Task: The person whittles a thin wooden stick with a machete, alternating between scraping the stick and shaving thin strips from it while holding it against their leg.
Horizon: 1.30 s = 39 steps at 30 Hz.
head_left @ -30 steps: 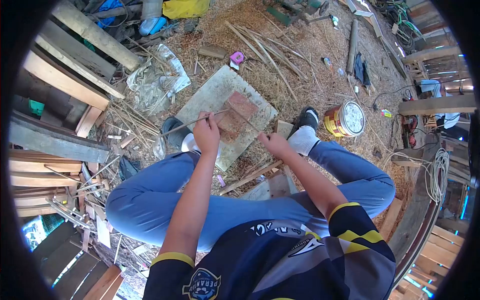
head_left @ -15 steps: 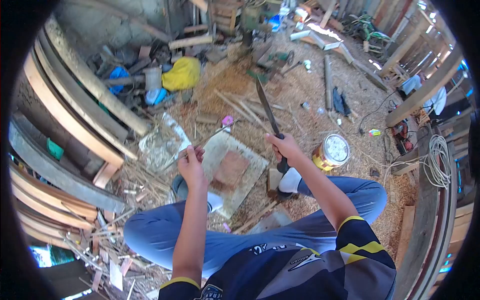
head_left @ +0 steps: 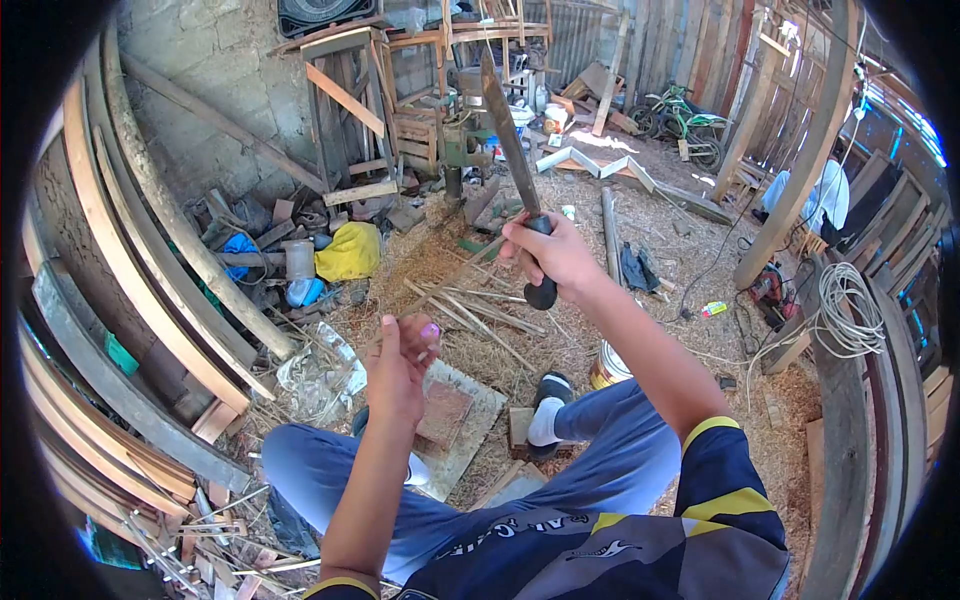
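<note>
My right hand (head_left: 552, 258) is closed round the black handle of a long knife (head_left: 510, 130), its dark blade pointing up and away. A thin wooden strip (head_left: 462, 268) runs from the right fingertips down toward the left. Lower and to the left, my left hand (head_left: 398, 370) is raised with its fingers apart and nothing in them. Behind its fingertips shows a small pink thing (head_left: 430, 332). Below that hand, a pale board (head_left: 478, 408) lies on the ground between my feet, with a brown square block (head_left: 443, 415) on top.
Loose wooden strips (head_left: 480, 310) lie on the shavings ahead. A paint tin (head_left: 606, 368) stands by my right knee. Long planks (head_left: 130, 230) lean at the left. Coiled cable (head_left: 850, 310) hangs at the right, near a wooden post (head_left: 800, 190). Another person (head_left: 828, 195) sits beyond it.
The view has tilted up. My right hand has risen with the knife. My left hand has let go of the thin strip, which now extends from the right fingers.
</note>
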Available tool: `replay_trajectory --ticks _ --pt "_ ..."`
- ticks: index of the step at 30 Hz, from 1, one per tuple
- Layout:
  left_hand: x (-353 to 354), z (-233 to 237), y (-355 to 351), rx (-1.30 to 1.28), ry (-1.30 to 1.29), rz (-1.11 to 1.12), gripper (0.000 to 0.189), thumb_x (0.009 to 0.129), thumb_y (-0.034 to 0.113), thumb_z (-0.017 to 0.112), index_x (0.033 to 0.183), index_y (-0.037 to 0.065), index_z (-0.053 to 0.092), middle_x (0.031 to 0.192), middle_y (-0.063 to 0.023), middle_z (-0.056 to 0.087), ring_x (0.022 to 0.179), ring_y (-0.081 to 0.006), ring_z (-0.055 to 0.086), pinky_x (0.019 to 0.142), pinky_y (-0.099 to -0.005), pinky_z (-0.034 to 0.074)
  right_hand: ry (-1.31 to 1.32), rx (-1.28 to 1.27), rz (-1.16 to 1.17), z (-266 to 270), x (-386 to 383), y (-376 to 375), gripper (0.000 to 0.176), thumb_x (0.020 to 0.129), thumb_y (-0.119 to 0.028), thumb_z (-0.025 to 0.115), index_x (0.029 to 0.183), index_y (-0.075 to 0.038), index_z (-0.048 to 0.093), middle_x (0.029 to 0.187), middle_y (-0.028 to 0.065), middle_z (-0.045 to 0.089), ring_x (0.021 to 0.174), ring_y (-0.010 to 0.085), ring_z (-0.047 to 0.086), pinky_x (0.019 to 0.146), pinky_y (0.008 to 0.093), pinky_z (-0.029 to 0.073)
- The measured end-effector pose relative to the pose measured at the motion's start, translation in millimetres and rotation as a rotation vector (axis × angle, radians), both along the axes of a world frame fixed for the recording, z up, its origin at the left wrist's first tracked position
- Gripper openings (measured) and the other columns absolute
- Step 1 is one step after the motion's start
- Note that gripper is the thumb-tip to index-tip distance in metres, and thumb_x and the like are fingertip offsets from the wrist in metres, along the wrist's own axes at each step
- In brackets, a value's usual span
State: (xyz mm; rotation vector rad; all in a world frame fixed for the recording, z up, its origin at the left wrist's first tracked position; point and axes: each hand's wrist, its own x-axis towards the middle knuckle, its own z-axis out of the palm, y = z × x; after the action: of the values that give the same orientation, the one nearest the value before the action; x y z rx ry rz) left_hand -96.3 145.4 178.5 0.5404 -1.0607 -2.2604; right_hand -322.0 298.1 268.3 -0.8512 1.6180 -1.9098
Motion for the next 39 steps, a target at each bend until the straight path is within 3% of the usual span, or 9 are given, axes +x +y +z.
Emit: replay_trajectory --ticks 5,8,12,18,23,28,31,34,39 --pt "39.4 51.6 30.8 -0.495 -0.175 -0.6 0.038 0.11 0.032 0.054 0.103 -0.002 0.07 0.092 -0.0107 0.075 0.086 -0.016 0.073 0.076 -0.0281 0.056 0.08 0.03 0.001 30.4 -8.2 24.6 0.019 0.095 -0.015 0.074 0.101 -0.002 0.062 0.076 0.0078 0.07 0.042 0.0081 0.046 0.041 0.0273 0.033" --pt "40.6 83.6 15.7 -0.818 -0.105 -0.487 0.033 0.109 0.028 0.057 0.104 -0.002 0.07 0.087 -0.0102 0.073 0.081 -0.0145 0.071 0.073 -0.0277 0.056 0.143 0.111 0.023 38.1 -10.4 27.3 0.018 0.095 -0.015 0.074 0.101 -0.002 0.063 0.074 0.0066 0.068 0.042 0.0081 0.046 0.041 0.027 0.033" --pt "-6.3 91.9 9.9 -1.248 -0.089 0.099 0.023 0.109 0.023 0.057 0.11 0.003 0.067 0.087 -0.0067 0.069 0.08 -0.011 0.064 0.071 -0.0272 0.052 0.145 0.112 0.125 43.2 -2.1 5.8 0.017 0.095 -0.016 0.074 0.1 -0.003 0.063 0.073 0.0051 0.068 0.043 0.0078 0.047 0.041 0.0265 0.033" --pt "-37.3 63.0 -12.8 -0.865 -0.117 -0.101 0.019 0.111 0.019 0.051 0.107 0.004 0.062 0.082 -0.0021 0.06 0.072 -0.0085 0.057 0.061 -0.0252 0.045 0.213 0.13 0.177 57.2 19.0 -46.7 0.022 0.099 -0.025 0.074 0.095 -0.006 0.062 0.062 -0.001 0.054 0.043 0.0059 0.046 0.041 0.0247 0.032" --pt "-23.5 86.1 -31.6 -0.419 -0.075 -0.153 0.021 0.114 0.025 0.042 0.107 0.009 0.054 0.076 0.0023 0.047 0.051 -0.0059 0.039 0.045 -0.024 0.033 0.396 0.01 0.203 48.1 5.6 -96.3 0.036 0.107 -0.04 0.058 0.099 -0.005 0.061 0.062 -0.0022 0.054 0.048 0.0075 0.049 0.046 0.0268 0.035" --pt "-11.2 94.5 -43.7 -0.223 -0.016 -0.208 0.019 0.114 0.03 0.041 0.107 0.014 0.049 0.074 0.0028 0.04 0.048 -0.0047 0.029 0.042 -0.0225 0.024 1.034 0.116 0.013 32.8 14.1 -114.4 0.043 0.098 -0.048 0.068 0.102 -0.006 0.062 0.066 0.0142 0.058 0.059 0.034 0.063 0.056 0.0441 0.047" --pt "-9.0 91.1 -51.4 -0.154 0.003 -0.229 0.019 0.114 0.029 0.04 0.106 0.014 0.046 0.073 0.0031 0.04 0.05 -0.0051 0.03 0.043 -0.0234 0.027 1.176 0.191 0.041 19.4 21.2 -115.9 0.042 0.094 -0.048 0.07 0.103 -0.008 0.063 0.071 0.0152 0.065 0.07 0.0405 0.068 0.058 0.0471 0.05" --pt "-10.4 78.0 -60.0 -0.105 0.019 -0.258 0.019 0.114 0.028 0.04 0.107 0.013 0.048 0.071 0.0036 0.039 0.05 -0.0046 0.03 0.043 -0.0228 0.026 1.247 0.218 0.102 12.2 17.6 -120.1 0.036 0.093 -0.041 0.072 0.102 -0.007 0.061 0.071 0.0158 0.062 0.066 0.0398 0.066 0.058 0.0455 0.049" --pt "-13.9 71.4 -59.1 -0.26 -0.056 -0.158 0.023 0.114 0.028 0.042 0.107 0.009 0.052 0.071 0.004 0.04 0.051 -0.0032 0.031 0.044 -0.0224 0.026 1.311 0.208 0.151 5.7 12.6 -127.1 0.043 0.093 -0.05 0.069 0.098 -0.008 0.06 0.074 0.0134 0.066 0.067 0.0377 0.068 0.058 0.047 0.05"
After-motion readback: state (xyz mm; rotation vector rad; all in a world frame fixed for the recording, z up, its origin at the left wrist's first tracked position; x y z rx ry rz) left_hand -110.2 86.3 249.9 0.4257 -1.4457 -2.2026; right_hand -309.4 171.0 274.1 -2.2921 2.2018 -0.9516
